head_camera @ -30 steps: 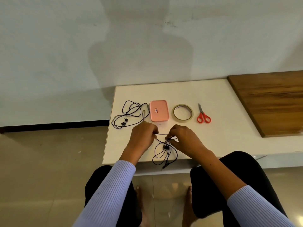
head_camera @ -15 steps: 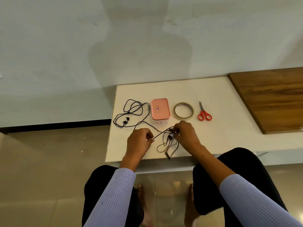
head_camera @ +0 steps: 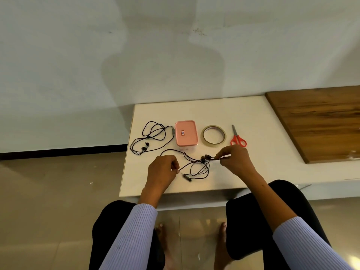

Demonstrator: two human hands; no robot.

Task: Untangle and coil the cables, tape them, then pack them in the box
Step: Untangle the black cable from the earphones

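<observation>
Here, a person sits at a low white table (head_camera: 253, 117) with both hands over its near edge. The left hand (head_camera: 162, 170) pinches a thin dark cable (head_camera: 196, 166) with curled fingers. The right hand (head_camera: 234, 159) pinches the same cable near its two little earbuds (head_camera: 205, 157). The cable stretches between the two hands and hangs in messy loops down to the table. Its plug end (head_camera: 187, 177) lies on the table just below the loops, near the left hand.

A second cable (head_camera: 153, 137) lies loose on the far left part of the table. It is all curly and no hand touches it (its two small earbuds sit close together inside the loops). Just to the right of it is a pink box (head_camera: 186, 133) with its lid on. One end of the second cable comes right up beside the box's left side.

Next to the box is a roll of tape (head_camera: 213, 135), lying flat. Next to the tape is a pair of scissors (head_camera: 238, 137) with red handles, lying shut with the blades pointing away from the person. The box, the tape and the scissors sit in a row, a little apart from each other.

A brown wooden board (head_camera: 321, 121) lies on the right side of the table. The person wears striped light purple sleeves (head_camera: 132, 236) and dark pants, and bare feet show on the shiny floor (head_camera: 48, 191) below.
</observation>
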